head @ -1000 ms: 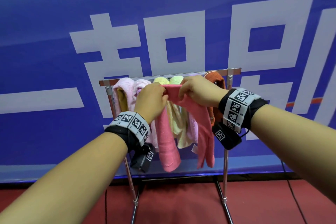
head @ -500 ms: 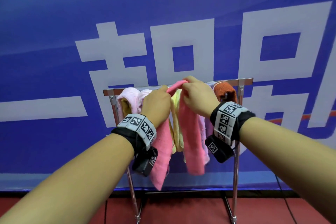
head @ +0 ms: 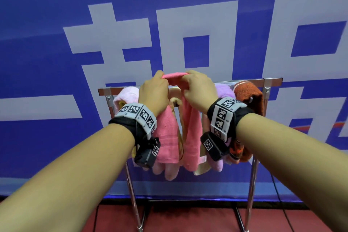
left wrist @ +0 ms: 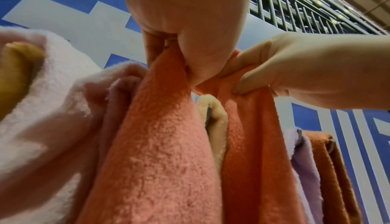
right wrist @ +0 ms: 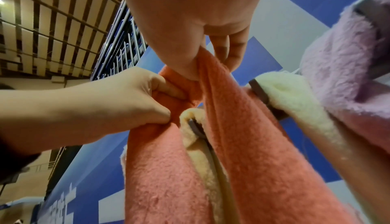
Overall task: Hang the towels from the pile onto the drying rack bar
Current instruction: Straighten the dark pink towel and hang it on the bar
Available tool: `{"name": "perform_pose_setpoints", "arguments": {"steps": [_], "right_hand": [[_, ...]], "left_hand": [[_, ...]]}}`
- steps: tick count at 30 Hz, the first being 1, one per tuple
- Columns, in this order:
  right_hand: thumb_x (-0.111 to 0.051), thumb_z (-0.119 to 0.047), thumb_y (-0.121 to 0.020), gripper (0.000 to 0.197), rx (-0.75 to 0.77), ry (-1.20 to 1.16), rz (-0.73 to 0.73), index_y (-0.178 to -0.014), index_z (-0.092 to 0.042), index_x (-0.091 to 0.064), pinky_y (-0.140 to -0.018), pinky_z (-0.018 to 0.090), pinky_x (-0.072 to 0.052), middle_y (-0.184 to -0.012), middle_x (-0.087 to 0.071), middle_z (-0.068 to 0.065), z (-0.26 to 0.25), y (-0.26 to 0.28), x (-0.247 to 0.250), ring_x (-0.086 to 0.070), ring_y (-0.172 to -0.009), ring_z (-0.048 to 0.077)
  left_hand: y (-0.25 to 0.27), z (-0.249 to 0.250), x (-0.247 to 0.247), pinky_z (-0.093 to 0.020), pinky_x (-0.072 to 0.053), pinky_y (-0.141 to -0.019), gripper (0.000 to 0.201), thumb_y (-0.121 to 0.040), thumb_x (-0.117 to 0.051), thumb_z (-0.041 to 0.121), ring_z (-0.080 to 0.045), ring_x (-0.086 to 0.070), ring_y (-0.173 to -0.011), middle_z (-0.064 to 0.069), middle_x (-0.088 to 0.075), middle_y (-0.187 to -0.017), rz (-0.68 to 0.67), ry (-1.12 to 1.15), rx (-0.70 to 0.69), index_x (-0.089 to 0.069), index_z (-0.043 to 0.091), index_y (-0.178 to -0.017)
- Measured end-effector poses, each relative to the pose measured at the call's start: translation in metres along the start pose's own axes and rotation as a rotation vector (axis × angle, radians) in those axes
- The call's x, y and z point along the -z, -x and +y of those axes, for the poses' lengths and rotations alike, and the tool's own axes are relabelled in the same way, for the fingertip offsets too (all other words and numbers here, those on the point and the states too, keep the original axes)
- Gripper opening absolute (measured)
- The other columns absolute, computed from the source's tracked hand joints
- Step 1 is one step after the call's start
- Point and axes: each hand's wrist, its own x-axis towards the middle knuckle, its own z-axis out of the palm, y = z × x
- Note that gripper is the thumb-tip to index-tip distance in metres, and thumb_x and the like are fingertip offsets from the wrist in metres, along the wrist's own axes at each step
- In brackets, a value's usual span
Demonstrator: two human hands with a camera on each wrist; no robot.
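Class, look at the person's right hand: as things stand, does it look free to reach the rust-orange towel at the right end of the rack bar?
Probably not yet: the right hand grips the pink towel, as does the left hand. Nothing blocks the rust-orange towel.

No word or number can be read for certain. The blue wall banner [head: 47, 15] carries huge white block characters [head: 130, 43], cut off at the picture's right edge and hidden lower down behind the metal drying rack bar [head: 244, 81] and the pink terry towel [head: 169, 133]. A row of smaller white characters [right wrist: 61, 206] stands near the banner's lower edge in the right wrist view, too blurred to read. The grey band on the left wrist [head: 137, 114] and the one on the right wrist [head: 224, 117] bear black-and-white square code markers. The tiny print beneath them is illegible.
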Motion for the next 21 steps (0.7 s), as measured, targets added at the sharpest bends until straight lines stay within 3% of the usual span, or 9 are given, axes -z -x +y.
{"name": "perform_pose_setpoints", "arguments": {"steps": [6,9,13,17,19,21], "right_hand": [[-0.056,-0.027,-0.079,0.019,-0.004,0.05,-0.028,-0.094,-0.024,-0.067,-0.069,0.037,-0.049,-0.096,-0.058,-0.004,0.006,0.002,-0.02,-0.061,-0.092,0.026],[-0.062,-0.038,-0.079,0.021,-0.02,0.014,0.016,-0.096,-0.028,-0.07,-0.07,0.033,-0.049,-0.094,-0.06,-0.006,0.004,0.003,-0.023,-0.061,-0.091,0.019],[-0.067,-0.028,-0.078,0.016,-0.015,-0.091,-0.015,-0.092,-0.027,-0.074,-0.067,0.03,-0.043,-0.088,-0.066,0.0,0.002,0.006,-0.027,-0.062,-0.087,0.021],[-0.061,-0.018,-0.079,0.013,-0.037,-0.042,-0.074,-0.085,-0.017,-0.073,-0.062,0.029,-0.035,-0.082,-0.066,0.006,0.012,0.01,-0.028,-0.064,-0.085,0.026],[-0.055,-0.013,-0.081,0.018,0.007,0.09,-0.079,-0.092,-0.016,-0.07,-0.063,0.031,-0.032,-0.079,-0.056,0.006,0.016,0.008,-0.022,-0.062,-0.088,0.03],[-0.052,-0.017,-0.086,0.024,0.078,0.264,-0.076,-0.105,-0.02,-0.066,-0.062,0.034,-0.032,-0.086,-0.055,0.005,0.014,0.006,-0.015,-0.061,-0.089,0.034]], "left_hand": [[0.011,0.005,-0.019,-0.046,-0.047,-0.07,0.011,-0.089,-0.055,0.016,-0.035,-0.058,-0.085,-0.009,-0.05,-0.106,-0.048,0.082,0.005,-0.061,0.007,-0.09],[0.01,0.005,-0.025,-0.042,-0.041,-0.063,0.013,-0.093,-0.053,0.018,-0.036,-0.059,-0.082,-0.009,-0.049,-0.106,-0.024,0.033,-0.015,-0.061,0.008,-0.094],[0.008,0.011,-0.023,-0.04,-0.034,-0.06,0.014,-0.094,-0.051,0.013,-0.036,-0.061,-0.082,-0.008,-0.049,-0.11,-0.053,-0.091,-0.027,-0.061,0.009,-0.102],[0.002,0.016,-0.02,-0.039,-0.033,-0.06,0.01,-0.092,-0.052,0.008,-0.031,-0.054,-0.073,-0.01,-0.047,-0.113,-0.076,-0.096,-0.039,-0.06,0.007,-0.098],[-0.001,0.019,-0.02,-0.038,-0.033,-0.059,0.011,-0.092,-0.053,0.007,-0.029,-0.052,-0.071,-0.01,-0.047,-0.114,-0.081,-0.12,-0.049,-0.061,0.007,-0.099],[-0.002,0.021,-0.021,-0.036,-0.033,-0.058,0.014,-0.092,-0.053,0.007,-0.03,-0.06,-0.077,-0.008,-0.047,-0.117,-0.09,-0.152,-0.053,-0.062,0.008,-0.104]]}}
